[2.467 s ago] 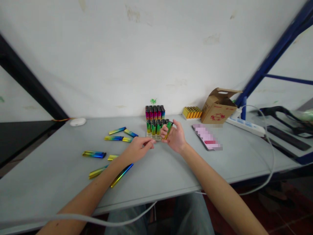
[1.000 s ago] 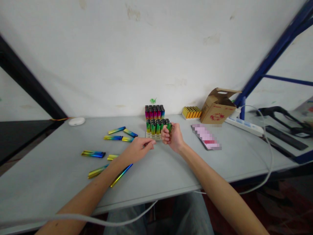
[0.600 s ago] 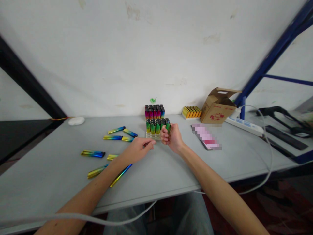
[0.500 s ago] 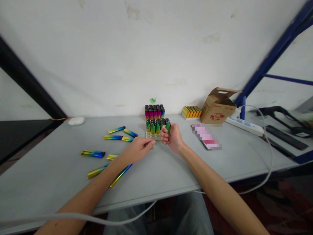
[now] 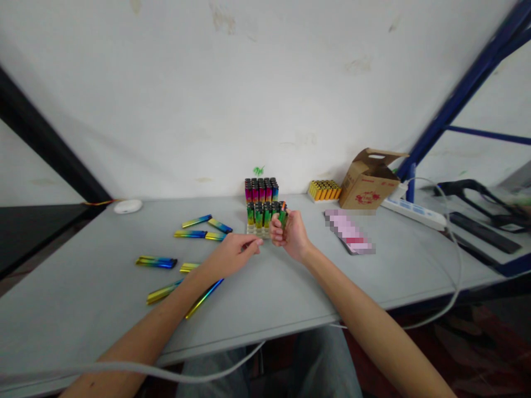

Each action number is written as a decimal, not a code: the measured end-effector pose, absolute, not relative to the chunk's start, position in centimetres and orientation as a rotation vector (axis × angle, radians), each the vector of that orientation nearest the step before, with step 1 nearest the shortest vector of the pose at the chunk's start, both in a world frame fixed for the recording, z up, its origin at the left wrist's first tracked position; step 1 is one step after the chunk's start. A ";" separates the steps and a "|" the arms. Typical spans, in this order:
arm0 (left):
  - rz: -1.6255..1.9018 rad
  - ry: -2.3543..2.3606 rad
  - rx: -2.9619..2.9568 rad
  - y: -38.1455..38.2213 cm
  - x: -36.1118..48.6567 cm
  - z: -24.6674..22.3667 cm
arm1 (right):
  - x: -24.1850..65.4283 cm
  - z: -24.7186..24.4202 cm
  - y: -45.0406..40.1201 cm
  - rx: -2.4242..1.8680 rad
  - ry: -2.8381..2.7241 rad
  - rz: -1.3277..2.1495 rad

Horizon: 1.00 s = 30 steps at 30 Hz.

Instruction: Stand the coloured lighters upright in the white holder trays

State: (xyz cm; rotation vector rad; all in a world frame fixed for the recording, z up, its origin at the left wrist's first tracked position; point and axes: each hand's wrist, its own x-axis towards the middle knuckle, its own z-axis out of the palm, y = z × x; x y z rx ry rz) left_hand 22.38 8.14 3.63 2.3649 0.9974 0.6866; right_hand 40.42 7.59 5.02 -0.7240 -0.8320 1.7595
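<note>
My right hand (image 5: pixel 292 235) is closed around a green lighter (image 5: pixel 283 216), held upright at the right front corner of a clear tray (image 5: pixel 257 232). A small orange streak, like a flame, shows at its top. In the tray stand several green-yellow lighters (image 5: pixel 259 214) with black tops. My left hand (image 5: pixel 238 251) rests low over the table, left of the right hand, its fingers curled together; whatever they may hold is hidden. Beside and under the left forearm lie loose blue-and-yellow lighters (image 5: pixel 191 234), shiny and partly covered by the arm.
Behind the tray stands a block of pink-and-blue lighters (image 5: pixel 261 192). A tray of yellow lighters (image 5: pixel 326 190) and an open cardboard box (image 5: pixel 369 185) are at the back right. A phone (image 5: pixel 350 232), power strip (image 5: pixel 418 213) and white case (image 5: pixel 128 207) lie on the table (image 5: pixel 298 298).
An orange streak like a flame now shows at the top of the lighter in my right hand. Both hands stay almost in place; the view has shifted slightly.
</note>
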 end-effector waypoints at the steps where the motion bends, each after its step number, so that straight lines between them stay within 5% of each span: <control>1: 0.693 1.001 2.337 8.1 22.4 3.8 | 40.4 5.0 7.6 -0.724 -0.838 1.753; 24: 0.686 1.045 2.272 8.5 22.1 3.6 | 40.4 4.9 7.5 -0.457 -0.847 1.769; 30: 0.733 1.034 2.257 8.8 21.9 3.7 | 40.0 3.8 7.9 -0.707 -1.090 1.310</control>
